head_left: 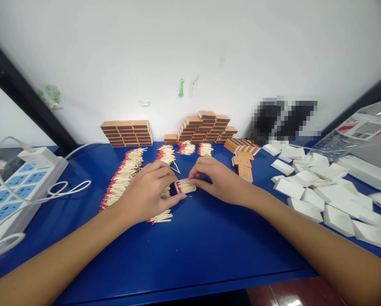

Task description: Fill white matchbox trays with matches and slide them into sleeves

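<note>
A small white matchbox tray (186, 186) filled with red-tipped matches lies on the blue table between my hands. My left hand (152, 187) is closed on the tray's left end, its thumb at the near corner and its fingers at the far side. At the right end, my right hand (214, 177) has thumb and forefinger pinched together on the tray's edge; whether a match is also between them I cannot tell. Beneath and behind my left hand lies a pile of loose matches (165, 155), partly hidden by it. A longer row of matches (123, 178) extends to its left.
Matchboxes stand in a block (126, 135) and a stepped stack (206, 127) along the wall. Loose matchboxes (245, 173) lie right of centre. White trays (331, 187) are heaped at right. A power strip (15, 191) with white cables occupies the left.
</note>
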### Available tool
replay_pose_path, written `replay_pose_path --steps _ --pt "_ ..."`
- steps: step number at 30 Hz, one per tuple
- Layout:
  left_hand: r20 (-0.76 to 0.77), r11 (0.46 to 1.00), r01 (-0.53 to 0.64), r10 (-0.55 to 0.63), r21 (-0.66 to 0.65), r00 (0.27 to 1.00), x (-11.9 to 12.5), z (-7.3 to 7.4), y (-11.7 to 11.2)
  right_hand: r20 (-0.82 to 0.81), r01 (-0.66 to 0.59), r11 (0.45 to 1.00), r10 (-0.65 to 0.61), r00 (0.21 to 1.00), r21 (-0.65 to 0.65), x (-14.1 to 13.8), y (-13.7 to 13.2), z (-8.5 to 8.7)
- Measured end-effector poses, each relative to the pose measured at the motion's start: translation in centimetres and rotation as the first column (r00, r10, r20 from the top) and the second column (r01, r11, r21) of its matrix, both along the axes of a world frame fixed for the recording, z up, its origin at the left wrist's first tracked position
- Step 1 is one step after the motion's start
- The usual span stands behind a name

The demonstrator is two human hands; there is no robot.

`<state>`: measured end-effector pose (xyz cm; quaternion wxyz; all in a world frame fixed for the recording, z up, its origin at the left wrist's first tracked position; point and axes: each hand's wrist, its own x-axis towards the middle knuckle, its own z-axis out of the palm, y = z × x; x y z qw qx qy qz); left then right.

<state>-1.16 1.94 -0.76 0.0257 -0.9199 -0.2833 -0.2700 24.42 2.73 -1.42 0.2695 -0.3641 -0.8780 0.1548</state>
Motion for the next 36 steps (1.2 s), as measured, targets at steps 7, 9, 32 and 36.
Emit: replay_pose_path --steps 7,9,32,36 --pt "-0.002 1.000 0.014 -0.014 0.016 1.000 0.0 -0.1 0.0 -0.044 0.094 0.995 -0.095 0.994 -0.022 0.6 1.1 0.1" --pt "0.004 1.000 0.018 -0.018 0.016 1.000 0.0 -0.1 0.0 -0.038 0.177 0.983 -0.176 0.984 0.038 1.4 2.2 -0.4" --pt "0.007 0.999 0.034 -0.034 0.022 0.999 0.1 0.0 -0.1 0.120 0.309 0.926 -0.339 0.933 0.217 5.8 6.2 -1.9" --pt "-0.005 0.999 0.025 -0.025 0.030 1.000 0.1 0.0 -0.1 0.134 0.301 0.932 -0.331 0.934 0.202 6.0 6.3 -1.8"
